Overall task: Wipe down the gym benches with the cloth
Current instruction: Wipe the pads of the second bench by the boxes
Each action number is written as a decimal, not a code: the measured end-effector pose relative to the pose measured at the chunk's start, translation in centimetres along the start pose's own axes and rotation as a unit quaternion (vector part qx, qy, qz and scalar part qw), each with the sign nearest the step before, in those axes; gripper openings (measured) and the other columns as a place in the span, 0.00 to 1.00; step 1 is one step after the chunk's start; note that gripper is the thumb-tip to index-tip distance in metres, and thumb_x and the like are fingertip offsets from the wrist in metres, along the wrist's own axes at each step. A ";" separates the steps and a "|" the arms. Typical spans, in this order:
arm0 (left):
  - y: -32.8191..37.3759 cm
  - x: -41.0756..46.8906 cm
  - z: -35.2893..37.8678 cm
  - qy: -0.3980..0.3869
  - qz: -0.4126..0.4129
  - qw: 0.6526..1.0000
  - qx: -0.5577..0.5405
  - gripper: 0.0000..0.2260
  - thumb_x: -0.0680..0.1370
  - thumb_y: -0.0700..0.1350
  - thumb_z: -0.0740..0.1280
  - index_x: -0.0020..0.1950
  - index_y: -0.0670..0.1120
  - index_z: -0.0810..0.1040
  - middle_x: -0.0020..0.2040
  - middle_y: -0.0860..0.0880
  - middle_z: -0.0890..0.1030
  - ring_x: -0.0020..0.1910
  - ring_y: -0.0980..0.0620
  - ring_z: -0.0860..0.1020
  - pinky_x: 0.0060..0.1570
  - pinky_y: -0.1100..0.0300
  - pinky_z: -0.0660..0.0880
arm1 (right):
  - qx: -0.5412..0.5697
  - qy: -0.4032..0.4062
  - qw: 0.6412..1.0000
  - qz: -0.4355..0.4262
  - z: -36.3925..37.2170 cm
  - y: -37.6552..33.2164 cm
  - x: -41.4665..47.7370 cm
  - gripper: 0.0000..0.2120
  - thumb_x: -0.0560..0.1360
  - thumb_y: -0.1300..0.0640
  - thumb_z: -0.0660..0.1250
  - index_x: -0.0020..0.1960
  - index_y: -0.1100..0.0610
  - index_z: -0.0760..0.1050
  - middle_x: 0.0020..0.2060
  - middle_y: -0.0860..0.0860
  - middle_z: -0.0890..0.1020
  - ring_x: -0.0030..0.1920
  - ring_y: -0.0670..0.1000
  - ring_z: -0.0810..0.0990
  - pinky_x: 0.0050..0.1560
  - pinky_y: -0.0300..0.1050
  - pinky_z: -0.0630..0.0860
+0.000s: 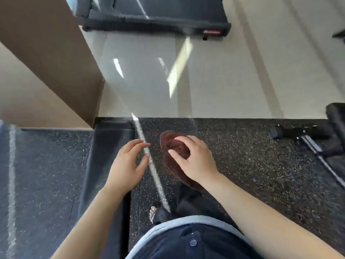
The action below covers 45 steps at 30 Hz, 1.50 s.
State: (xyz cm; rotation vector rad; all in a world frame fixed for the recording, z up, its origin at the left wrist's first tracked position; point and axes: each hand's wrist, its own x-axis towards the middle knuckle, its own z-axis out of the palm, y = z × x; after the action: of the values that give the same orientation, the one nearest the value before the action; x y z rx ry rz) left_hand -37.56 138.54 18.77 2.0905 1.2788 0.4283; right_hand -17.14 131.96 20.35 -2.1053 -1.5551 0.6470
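Note:
My right hand (196,161) grips a brown fuzzy cloth (175,144) at waist height; the cloth hangs down below the hand over the black speckled rubber floor (242,165). My left hand (128,163) hovers just left of the cloth with its fingers apart, holding nothing and not touching it. A black padded piece of gym equipment (336,118), which may be a bench, shows at the right edge with a dark metal frame (313,146) on the floor. The picture is blurred.
A black machine base (155,19) stands at the top on the pale glossy floor (233,75). A brown wall corner (56,58) juts in from the left. My foot (153,212) and dark shirt (186,242) are below.

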 end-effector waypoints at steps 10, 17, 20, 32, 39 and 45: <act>9.3 5.9 5.4 -0.181 0.171 0.966 0.074 0.21 0.76 0.60 0.53 0.61 0.53 0.75 0.65 0.52 0.72 0.63 0.50 0.71 0.62 0.49 0.70 | 0.051 0.175 0.967 0.176 -6.3 9.0 -5.5 0.22 0.72 0.34 0.59 0.61 0.44 0.74 0.59 0.45 0.76 0.59 0.53 0.74 0.58 0.57 0.74; 18.3 9.4 12.4 -0.237 0.250 0.930 0.125 0.22 0.76 0.59 0.52 0.63 0.52 0.74 0.66 0.51 0.71 0.63 0.49 0.72 0.62 0.50 0.68 | 0.086 0.231 0.937 0.248 -10.7 17.3 -7.7 0.19 0.73 0.37 0.63 0.60 0.44 0.74 0.57 0.44 0.77 0.58 0.52 0.74 0.58 0.57 0.73; 22.5 10.8 15.8 -0.257 0.266 0.919 0.140 0.18 0.78 0.57 0.56 0.63 0.53 0.73 0.67 0.52 0.71 0.64 0.50 0.71 0.63 0.49 0.68 | 0.093 0.247 0.928 0.261 -13.4 21.0 -7.9 0.23 0.71 0.33 0.59 0.60 0.44 0.74 0.56 0.45 0.77 0.57 0.51 0.75 0.57 0.58 0.74; 38.9 17.6 29.7 -0.297 0.348 0.879 0.134 0.23 0.75 0.60 0.51 0.62 0.52 0.74 0.64 0.51 0.72 0.62 0.50 0.72 0.61 0.47 0.71 | 0.104 0.315 0.889 0.316 -24.3 35.0 -9.2 0.23 0.71 0.33 0.59 0.60 0.45 0.75 0.55 0.45 0.77 0.56 0.51 0.75 0.56 0.53 0.74; 42.4 24.4 33.3 -0.306 0.339 0.880 0.131 0.23 0.74 0.60 0.52 0.62 0.53 0.74 0.63 0.51 0.74 0.60 0.50 0.73 0.60 0.50 0.70 | 0.114 0.312 0.890 0.314 -28.4 40.2 -4.3 0.21 0.72 0.36 0.62 0.60 0.45 0.75 0.56 0.44 0.77 0.57 0.50 0.75 0.58 0.51 0.73; 47.0 36.0 38.2 -0.306 0.347 0.879 0.117 0.23 0.73 0.59 0.52 0.62 0.51 0.75 0.61 0.50 0.75 0.59 0.48 0.74 0.56 0.55 0.70 | 0.114 0.307 0.888 0.324 -33.5 46.2 5.0 0.23 0.71 0.34 0.60 0.61 0.45 0.74 0.57 0.44 0.76 0.58 0.51 0.74 0.59 0.54 0.74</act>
State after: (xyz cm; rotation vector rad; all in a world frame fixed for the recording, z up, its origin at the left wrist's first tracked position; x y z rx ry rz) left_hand 32.78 141.67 20.05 2.5604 0.1952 -0.1219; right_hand 39.20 121.90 18.67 -2.3101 -0.4038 0.2796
